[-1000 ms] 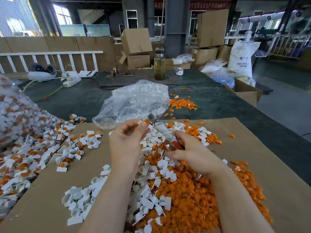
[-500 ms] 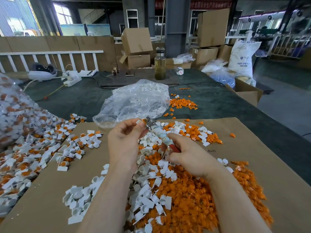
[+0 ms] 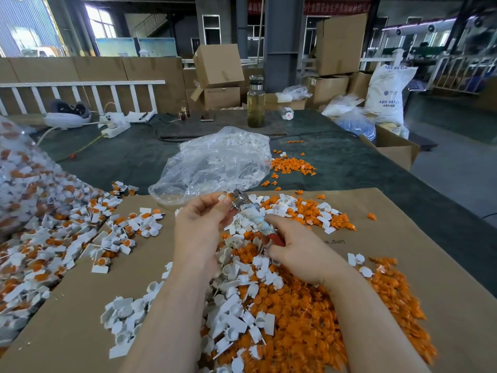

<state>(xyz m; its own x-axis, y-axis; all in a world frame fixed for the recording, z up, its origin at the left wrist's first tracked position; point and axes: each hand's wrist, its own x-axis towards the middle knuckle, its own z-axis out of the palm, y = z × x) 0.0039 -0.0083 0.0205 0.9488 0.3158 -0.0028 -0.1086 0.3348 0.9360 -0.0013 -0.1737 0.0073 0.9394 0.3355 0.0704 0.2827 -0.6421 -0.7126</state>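
My right hand [image 3: 301, 251] grips a small hand tool [image 3: 252, 219] with a red handle, a tape-wrapped shaft and a metal head that points up and left. My left hand [image 3: 199, 227] pinches a small white part with an orange insert [image 3: 226, 197] right at the metal head. Both hands hover over a mixed pile of loose white plastic parts [image 3: 236, 292] and orange plastic inserts [image 3: 304, 319] on a brown cardboard sheet [image 3: 403, 238].
Assembled white-and-orange parts [image 3: 53, 238] spread over the left side, beside a full clear bag [image 3: 16, 184]. A clear bag of white parts [image 3: 220, 160] lies behind the hands, with an orange heap [image 3: 290, 165] next to it. Farther back stand a bottle [image 3: 255, 103], a power strip [image 3: 115, 125] and cardboard boxes [image 3: 217, 65].
The tool's head and my left fingers have stayed together, shifting slightly left. The small part remains pinched at the tool's head.
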